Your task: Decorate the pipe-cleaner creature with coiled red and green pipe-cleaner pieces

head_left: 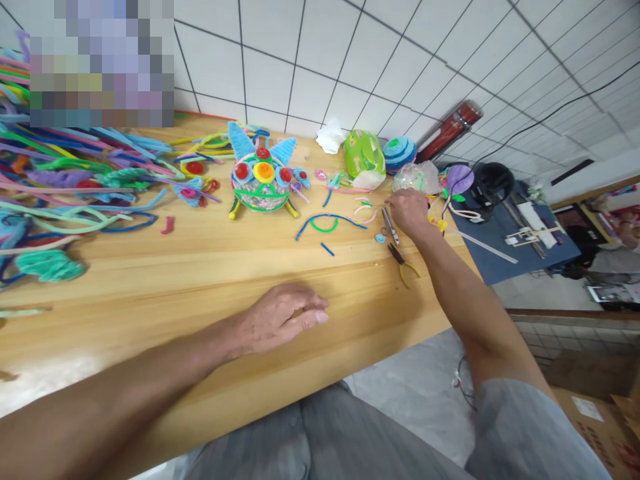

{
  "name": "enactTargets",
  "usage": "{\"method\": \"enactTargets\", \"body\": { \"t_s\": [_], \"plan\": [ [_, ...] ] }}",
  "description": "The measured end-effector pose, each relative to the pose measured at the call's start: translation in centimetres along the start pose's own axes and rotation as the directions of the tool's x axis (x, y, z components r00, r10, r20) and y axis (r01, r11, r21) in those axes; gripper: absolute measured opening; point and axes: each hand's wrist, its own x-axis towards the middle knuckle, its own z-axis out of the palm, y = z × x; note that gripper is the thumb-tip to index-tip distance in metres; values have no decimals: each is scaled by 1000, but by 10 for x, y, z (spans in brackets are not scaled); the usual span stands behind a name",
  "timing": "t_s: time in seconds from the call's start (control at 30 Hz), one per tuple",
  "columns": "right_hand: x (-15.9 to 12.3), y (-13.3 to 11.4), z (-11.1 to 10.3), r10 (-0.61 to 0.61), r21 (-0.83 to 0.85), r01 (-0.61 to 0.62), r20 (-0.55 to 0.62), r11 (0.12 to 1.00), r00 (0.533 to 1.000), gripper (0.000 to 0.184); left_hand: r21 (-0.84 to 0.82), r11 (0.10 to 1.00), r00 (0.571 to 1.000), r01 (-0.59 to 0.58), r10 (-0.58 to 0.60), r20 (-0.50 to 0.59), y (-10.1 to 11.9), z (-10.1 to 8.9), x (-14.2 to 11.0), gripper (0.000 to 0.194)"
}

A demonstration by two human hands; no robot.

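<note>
My left hand (285, 317) rests on the wooden table with its fingers loosely bent, the thumb apart and nothing in it. Further off to the right, my right hand (410, 212) reaches over the table beside a clear, roundish plastic piece (409, 177). Its fingertips are hidden, so whether they hold anything does not show. Just left of that hand lies a silver hand tool (390, 227), with yellow-handled pliers (403, 264) nearer to me. A blue-eared figure (261, 187) with red and yellow round pieces stands at the back of the table.
Colourful pipe cleaners (90, 173) are heaped on the left. Blue and green cut pieces (327, 249) lie mid-table. A green round package (364, 159), a blue coiled piece (400, 155) and white tissue (331, 137) stand near the tiled wall. A dark blue surface (520, 260) adjoins the right side.
</note>
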Motion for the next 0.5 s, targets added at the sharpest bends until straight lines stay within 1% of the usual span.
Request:
{"method": "enactTargets", "body": {
  "t_s": [0.17, 0.23, 0.33, 0.4, 0.5],
  "plan": [
    [0, 7, -4, 18, -42, -15, 65, 999, 998, 47, -8, 1000, 1000, -8, 8, -11, -1, 0, 0, 53],
    [-1, 9, -6, 38, -65, -34, 62, 997, 997, 47, -10, 1000, 1000, -9, 9, -15, -1, 1, 0, 53],
    [-1, 8, -7, 58, -77, -56, 29, 995, 998, 48, -7, 1000, 1000, -3, 3, -10, -1, 1, 0, 54],
    [0, 5, -8, 42, -62, -40, 24, 997, 999, 48, -3, 1000, 1000, 4, -4, -4, -1, 1, 0, 54],
    [1, 1, -7, 17, -41, -14, 55, 999, 998, 47, 3, 1000, 1000, 7, -7, -2, 0, 0, 0, 55]
  ]
}}
